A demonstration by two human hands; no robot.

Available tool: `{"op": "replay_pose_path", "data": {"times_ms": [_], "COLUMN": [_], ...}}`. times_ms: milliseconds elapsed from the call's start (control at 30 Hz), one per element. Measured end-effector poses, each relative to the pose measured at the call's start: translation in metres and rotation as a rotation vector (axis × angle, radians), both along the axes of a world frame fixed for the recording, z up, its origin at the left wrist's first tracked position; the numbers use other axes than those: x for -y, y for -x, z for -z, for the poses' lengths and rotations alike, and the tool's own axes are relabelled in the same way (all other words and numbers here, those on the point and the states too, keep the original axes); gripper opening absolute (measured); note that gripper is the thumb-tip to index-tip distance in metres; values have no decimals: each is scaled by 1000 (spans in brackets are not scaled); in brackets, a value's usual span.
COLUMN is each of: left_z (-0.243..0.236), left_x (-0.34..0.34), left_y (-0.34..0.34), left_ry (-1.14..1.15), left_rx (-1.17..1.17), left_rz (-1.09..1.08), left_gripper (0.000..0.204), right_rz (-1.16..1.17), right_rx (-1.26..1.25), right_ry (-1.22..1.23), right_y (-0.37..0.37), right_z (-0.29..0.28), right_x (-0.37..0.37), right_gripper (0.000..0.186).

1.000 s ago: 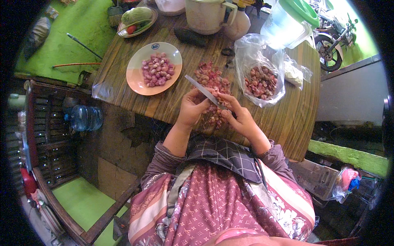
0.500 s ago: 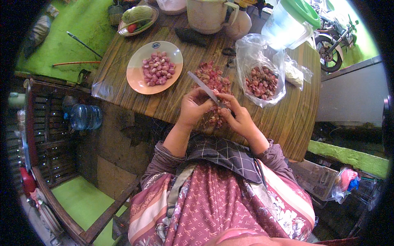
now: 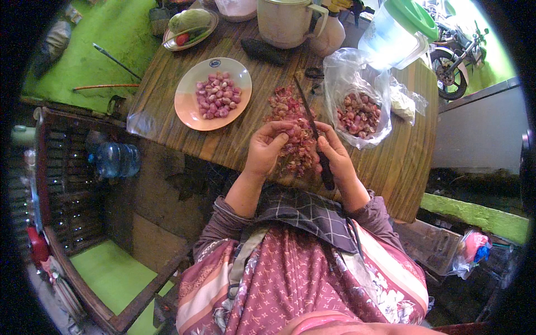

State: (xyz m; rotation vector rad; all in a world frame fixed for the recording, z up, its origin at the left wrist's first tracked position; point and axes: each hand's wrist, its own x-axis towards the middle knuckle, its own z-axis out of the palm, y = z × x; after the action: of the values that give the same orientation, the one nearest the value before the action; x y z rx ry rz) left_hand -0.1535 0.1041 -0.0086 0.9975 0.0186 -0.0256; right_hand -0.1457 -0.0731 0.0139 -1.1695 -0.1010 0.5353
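Upper left, I see the plate (image 3: 187, 113) of shallots (image 3: 218, 96). Frame centre: left hand (image 3: 268, 146), fingers curled, can't tell if gripping anything. Just right of it: knife (image 3: 306, 106), near-vertical, tip up, leaning left, gripped by the nearer right hand (image 3: 339, 159).
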Motion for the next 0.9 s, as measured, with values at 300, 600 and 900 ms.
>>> {"op": "replay_pose_path", "data": {"times_ms": [300,600,900], "left_z": [2,-9,-47], "left_x": [4,-23,-32], "left_y": [-1,-6,-60], "left_ry": [-188,-508,-1161], "left_rx": [84,216,303], "left_rz": [-43,-434,-510], "left_gripper": [24,21,36], "right_rz": [-165,87,166], "right_rx": [70,-214,-191], "right_ry": [-17,-110,-183], "right_y": [4,1,-2], "right_z": [0,16,14], "right_x": [0,-8,28], "right_gripper": [49,47,49]}}
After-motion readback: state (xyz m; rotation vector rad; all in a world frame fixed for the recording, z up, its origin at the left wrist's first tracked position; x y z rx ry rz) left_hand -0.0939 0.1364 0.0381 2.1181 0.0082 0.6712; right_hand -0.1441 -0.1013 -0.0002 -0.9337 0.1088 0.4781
